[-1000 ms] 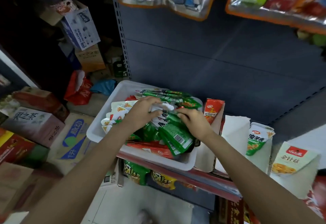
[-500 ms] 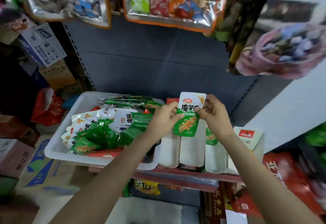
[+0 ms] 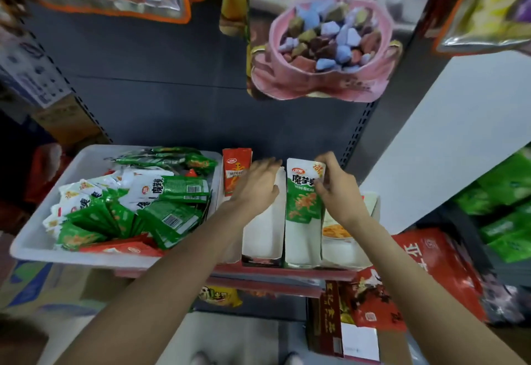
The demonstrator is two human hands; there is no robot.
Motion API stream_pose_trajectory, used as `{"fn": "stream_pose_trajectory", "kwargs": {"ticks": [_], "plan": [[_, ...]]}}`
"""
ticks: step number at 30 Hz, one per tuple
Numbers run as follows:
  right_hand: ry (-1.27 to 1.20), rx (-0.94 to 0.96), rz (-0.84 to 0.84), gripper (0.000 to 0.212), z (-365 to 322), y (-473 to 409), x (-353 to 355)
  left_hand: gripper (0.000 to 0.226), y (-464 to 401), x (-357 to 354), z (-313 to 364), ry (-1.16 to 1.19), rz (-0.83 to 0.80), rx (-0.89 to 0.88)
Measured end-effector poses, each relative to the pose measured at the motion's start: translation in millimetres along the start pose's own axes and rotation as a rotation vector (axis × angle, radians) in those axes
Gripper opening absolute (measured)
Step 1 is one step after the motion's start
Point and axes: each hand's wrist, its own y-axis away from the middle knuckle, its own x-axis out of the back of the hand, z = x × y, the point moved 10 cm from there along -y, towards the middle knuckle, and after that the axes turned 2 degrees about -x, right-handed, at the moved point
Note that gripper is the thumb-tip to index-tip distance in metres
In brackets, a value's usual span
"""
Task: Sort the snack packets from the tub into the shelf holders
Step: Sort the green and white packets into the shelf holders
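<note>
A white tub [image 3: 86, 160] on the left of the shelf holds several green-and-white and red snack packets [image 3: 161, 203]. Right of it stand white cardboard shelf holders [image 3: 260, 238]. A green-and-white packet [image 3: 303, 192] stands upright in one holder [image 3: 301, 246], and my right hand [image 3: 334, 189] pinches its top right corner. My left hand [image 3: 254, 189] hovers with fingers spread over the empty holder beside it, holding nothing. A red packet [image 3: 234, 172] stands in the holder next to the tub.
Big bags of sweets hang overhead, one pink [image 3: 321, 51]. Another packet with a yellow picture [image 3: 334, 231] sits in the rightmost holder. Red bags [image 3: 431, 267] and green bags [image 3: 505, 206] lie to the right; cardboard boxes [image 3: 51, 287] stand below left.
Both hands lifted a green-and-white packet out of the tub and carried it right. It now stands in a holder; my left hand has let go of it.
</note>
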Motion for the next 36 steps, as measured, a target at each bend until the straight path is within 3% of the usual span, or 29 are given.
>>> {"fn": "stream_pose_trajectory", "kwargs": {"ticks": [7,14,20,24,27,32,36], "plan": [[0.319,0.003,-0.169,0.018,20,-4,-44,0.053,0,2,-3,0.012,0.056,0.012],[0.649,0.146,-0.088,0.046,14,-6,-52,0.054,1,3,-3,0.004,0.067,-0.004],[0.726,0.077,-0.013,0.058,15,-4,-51,0.053,9,15,-4,0.031,0.102,-0.019],[0.633,0.026,0.037,0.048,6,-2,-48,0.048,27,31,-17,0.09,0.164,0.003],[0.434,0.097,0.066,0.034,-23,-3,-54,0.039,45,47,-40,0.108,0.216,0.038],[0.163,0.188,-0.138,0.029,-87,-10,-105,0.028,75,72,-108,0.064,0.254,0.162],[0.056,0.168,-0.32,0.035,-134,-14,-161,0.035,95,72,-177,0.057,0.131,0.272]]}}
